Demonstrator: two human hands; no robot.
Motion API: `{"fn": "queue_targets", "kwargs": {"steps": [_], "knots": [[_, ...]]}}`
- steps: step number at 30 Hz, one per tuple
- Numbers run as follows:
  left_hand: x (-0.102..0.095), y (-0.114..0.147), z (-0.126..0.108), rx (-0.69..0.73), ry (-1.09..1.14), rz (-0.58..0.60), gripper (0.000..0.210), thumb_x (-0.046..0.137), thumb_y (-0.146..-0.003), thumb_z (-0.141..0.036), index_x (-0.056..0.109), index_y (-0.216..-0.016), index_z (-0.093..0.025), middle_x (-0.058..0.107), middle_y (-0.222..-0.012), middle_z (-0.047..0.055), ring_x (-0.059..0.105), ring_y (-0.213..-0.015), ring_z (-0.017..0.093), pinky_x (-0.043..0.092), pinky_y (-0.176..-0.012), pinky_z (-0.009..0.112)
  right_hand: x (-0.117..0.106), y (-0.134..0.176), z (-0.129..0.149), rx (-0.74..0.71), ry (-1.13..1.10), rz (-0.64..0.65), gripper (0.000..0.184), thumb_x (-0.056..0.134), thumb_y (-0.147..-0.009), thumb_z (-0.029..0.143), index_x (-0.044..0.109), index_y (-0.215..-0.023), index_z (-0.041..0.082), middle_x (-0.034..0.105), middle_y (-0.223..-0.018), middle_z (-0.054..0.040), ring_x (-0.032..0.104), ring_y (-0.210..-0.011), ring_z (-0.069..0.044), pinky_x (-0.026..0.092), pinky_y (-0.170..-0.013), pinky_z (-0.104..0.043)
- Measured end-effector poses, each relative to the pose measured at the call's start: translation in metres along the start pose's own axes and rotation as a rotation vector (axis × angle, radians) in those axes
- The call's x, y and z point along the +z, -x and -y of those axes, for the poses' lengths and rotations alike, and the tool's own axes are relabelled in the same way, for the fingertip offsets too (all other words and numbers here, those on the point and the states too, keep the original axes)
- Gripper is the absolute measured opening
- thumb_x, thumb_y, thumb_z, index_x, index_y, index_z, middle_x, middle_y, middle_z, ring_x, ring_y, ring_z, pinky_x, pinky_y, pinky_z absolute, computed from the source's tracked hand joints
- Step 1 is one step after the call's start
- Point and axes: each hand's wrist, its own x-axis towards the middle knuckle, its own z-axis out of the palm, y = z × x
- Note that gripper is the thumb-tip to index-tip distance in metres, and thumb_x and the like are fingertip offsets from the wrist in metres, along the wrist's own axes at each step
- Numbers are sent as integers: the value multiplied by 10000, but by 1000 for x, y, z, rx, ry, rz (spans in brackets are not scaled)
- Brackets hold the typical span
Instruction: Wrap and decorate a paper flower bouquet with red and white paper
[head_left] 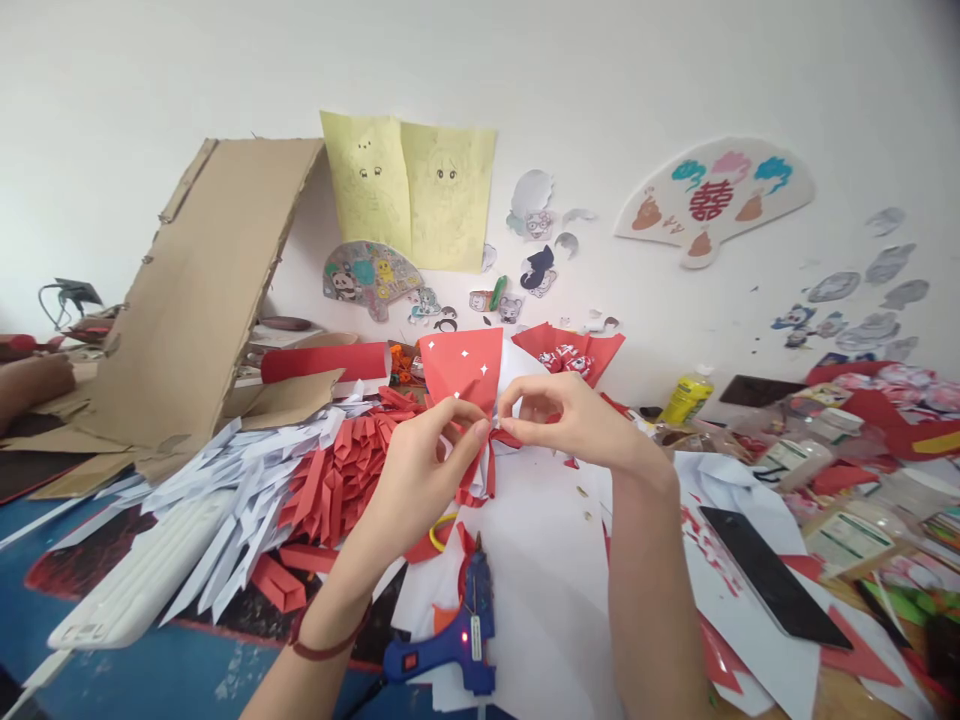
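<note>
Curling close together, the left hand (420,450) and right hand (570,420) each have thumb and forefinger drawn nearly shut; whether anything is pinched between the tips cannot be told. Just behind them, toward the back edge of the surface (135,690), is star-patterned red paper (472,350). A blue hot glue gun (459,645) lies toward the front edge, with folded red paper strips (334,475) heaped left of the star-patterned red paper.

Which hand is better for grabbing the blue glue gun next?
Probably the left hand. It looks nearer the blue glue gun, and the gun's handle sticks out toward the left arm. The right hand is farther away.
</note>
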Motion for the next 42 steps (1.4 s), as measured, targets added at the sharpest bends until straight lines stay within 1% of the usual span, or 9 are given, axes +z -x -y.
{"fn": "queue_targets", "kwargs": {"steps": [5,10,15,19,23,27,32,37,42], "knots": [[6,4,4,3,52,22,244,489,-996,-386,599,-897,-192,625,-739,-23,554,-595,90,396,-539,214,2,0,2,-1,82,31,47,626,-864,202,668,-846,192,650,-792,34,523,-623,-71,420,-574,-198],[10,6,6,10,84,21,178,562,-966,-357,584,-896,-194,611,-756,-34,550,-592,82,393,-530,216,4,-1,1,8,138,29,35,634,-848,191,668,-839,195,658,-810,38,521,-635,-77,424,-579,-196],[11,8,7,-14,102,12,160,578,-955,-325,585,-866,-192,603,-740,-36,537,-597,82,390,-535,216,5,-3,-1,6,161,21,33,646,-844,216,670,-833,197,665,-804,37,537,-632,-81,425,-574,-198],[13,9,8,-38,131,9,172,576,-952,-333,589,-860,-188,602,-718,-29,540,-602,93,383,-527,221,6,-4,-2,0,150,9,37,648,-844,217,670,-823,196,668,-798,36,542,-633,-80,425,-572,-195],[13,9,8,-72,195,-9,196,570,-952,-362,594,-867,-187,610,-733,-15,562,-635,110,415,-555,228,5,-3,-1,-6,112,-1,60,646,-862,241,681,-845,195,682,-822,23,555,-636,-82,423,-563,-197],[11,10,7,-75,245,-58,184,588,-941,-347,603,-860,-183,613,-776,-9,556,-651,104,447,-602,231,3,-1,0,-4,87,-40,96,670,-862,286,703,-863,196,702,-866,2,570,-656,-95,438,-582,-211],[10,9,5,-75,274,-69,181,589,-944,-345,607,-872,-181,615,-790,-7,553,-660,101,452,-601,223,5,-1,1,1,71,-39,143,694,-851,335,722,-871,197,708,-893,-18,584,-684,-114,439,-584,-228],[11,9,4,-62,263,-77,187,590,-946,-353,606,-873,-182,610,-782,-7,546,-652,101,452,-598,222,8,-2,2,2,65,-45,130,687,-850,315,723,-863,191,710,-890,-29,598,-696,-125,435,-584,-233],[12,9,5,-66,271,-74,179,593,-947,-351,603,-882,-184,603,-772,-10,547,-658,104,449,-592,224,7,-1,3,4,56,-53,91,681,-846,277,710,-832,191,705,-863,-13,587,-665,-108,429,-572,-221]]}}
